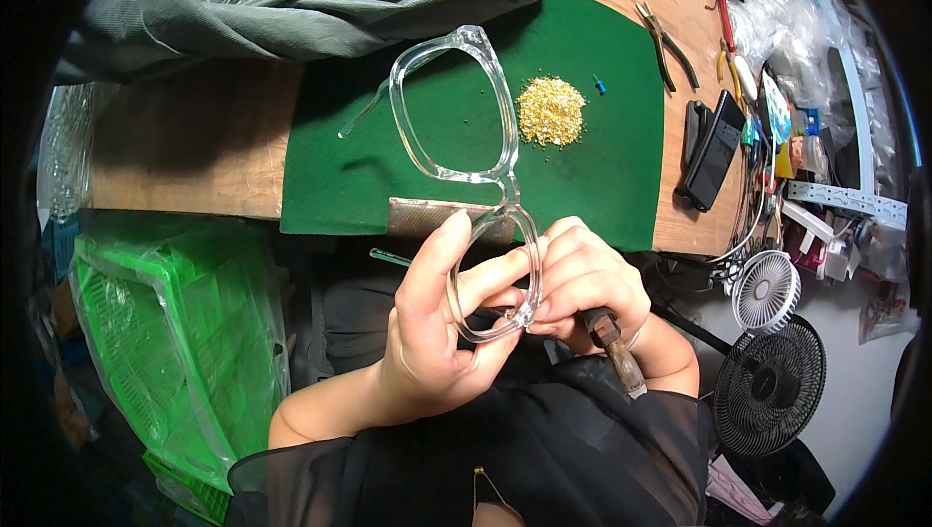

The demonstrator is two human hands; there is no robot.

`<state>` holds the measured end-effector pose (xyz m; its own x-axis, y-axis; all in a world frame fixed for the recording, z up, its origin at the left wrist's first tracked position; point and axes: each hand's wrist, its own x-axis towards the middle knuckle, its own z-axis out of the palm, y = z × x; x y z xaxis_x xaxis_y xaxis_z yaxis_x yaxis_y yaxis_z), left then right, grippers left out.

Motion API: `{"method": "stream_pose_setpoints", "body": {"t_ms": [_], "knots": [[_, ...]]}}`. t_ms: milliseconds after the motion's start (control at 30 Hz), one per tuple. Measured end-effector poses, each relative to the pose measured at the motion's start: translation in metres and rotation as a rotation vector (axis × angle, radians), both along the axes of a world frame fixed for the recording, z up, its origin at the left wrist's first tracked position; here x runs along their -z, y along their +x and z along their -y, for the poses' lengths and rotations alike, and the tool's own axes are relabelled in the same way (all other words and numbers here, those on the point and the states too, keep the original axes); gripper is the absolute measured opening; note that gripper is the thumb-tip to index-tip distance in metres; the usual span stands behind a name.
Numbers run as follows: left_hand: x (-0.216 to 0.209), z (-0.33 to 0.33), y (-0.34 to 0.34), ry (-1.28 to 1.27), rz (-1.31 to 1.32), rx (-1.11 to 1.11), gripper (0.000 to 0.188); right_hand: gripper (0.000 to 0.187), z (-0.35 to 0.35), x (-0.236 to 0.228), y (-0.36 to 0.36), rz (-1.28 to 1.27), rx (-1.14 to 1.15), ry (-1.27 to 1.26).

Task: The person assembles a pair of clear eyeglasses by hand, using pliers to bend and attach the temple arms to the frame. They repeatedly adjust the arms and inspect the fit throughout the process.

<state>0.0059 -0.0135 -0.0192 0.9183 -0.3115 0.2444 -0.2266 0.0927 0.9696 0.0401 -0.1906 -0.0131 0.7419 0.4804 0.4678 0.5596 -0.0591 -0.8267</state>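
My left hand (pixel 437 333) grips a clear plastic eyeglass frame (pixel 513 129) by its lower rim, fingers passing behind and through the lens opening. The frame is held on end, with no lenses visible. One temple arm sticks out at its upper left; another tip shows beside my left thumb. My right hand (pixel 592 279) is closed near the frame's lower corner, fingertips at the hinge area. Out of its palm juts a hand tool (pixel 619 357) with a dark collar and worn brown end; its other end is hidden. Small gold metal pieces (pixel 551 112) lie heaped on the green mat (pixel 612 178).
A textured metal block (pixel 413 217) sits at the mat's front edge. Farther right are a small blue piece (pixel 599 85), pliers (pixel 665 47), a black phone (pixel 714 150) and fans (pixel 769 386). Left stand a grey cloth (pixel 243 27) and a green crate (pixel 184 333).
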Motion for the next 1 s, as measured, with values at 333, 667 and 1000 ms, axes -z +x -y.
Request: {"method": "stream_pose_setpoints", "body": {"t_ms": [333,667,1000], "knots": [[0.005,-0.005,0.006,-0.173,-0.026,0.071,0.092,0.023,0.014,-0.008,0.0,0.002,0.005,-0.145],[0.005,-0.007,0.006,-0.027,0.055,0.125,0.095,0.03,0.026,-0.014,-0.005,-0.1,-0.072,-0.704],[0.002,-0.003,-0.001,0.112,0.066,-0.031,0.037,0.033,0.017,-0.022,-0.001,0.04,-0.077,-0.767]]}}
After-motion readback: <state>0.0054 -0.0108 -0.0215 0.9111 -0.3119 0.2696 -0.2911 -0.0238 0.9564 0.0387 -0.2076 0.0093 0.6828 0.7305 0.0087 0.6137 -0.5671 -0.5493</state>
